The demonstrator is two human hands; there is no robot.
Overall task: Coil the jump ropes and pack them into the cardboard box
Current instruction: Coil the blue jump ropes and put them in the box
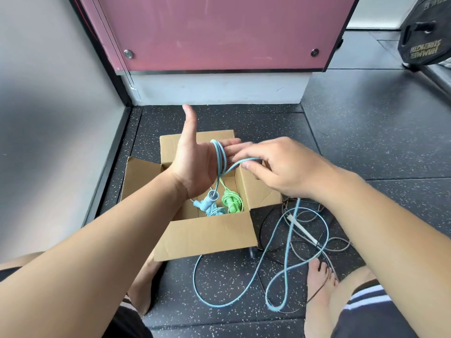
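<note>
Head view: mid-coil, rope [218,157] wraps your flat left hand [195,164]; right hand [280,164] pinches it. Next, wind in the slack.

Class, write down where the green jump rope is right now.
Head view: the green jump rope lies inside the open cardboard box, right of centre, beside a blue handle, below the left hand wrapped with blue rope.

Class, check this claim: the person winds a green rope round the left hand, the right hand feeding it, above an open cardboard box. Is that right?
No. The head view shows a blue rope round the left hand, not a green one; the right hand feeds it above the open box.
</note>
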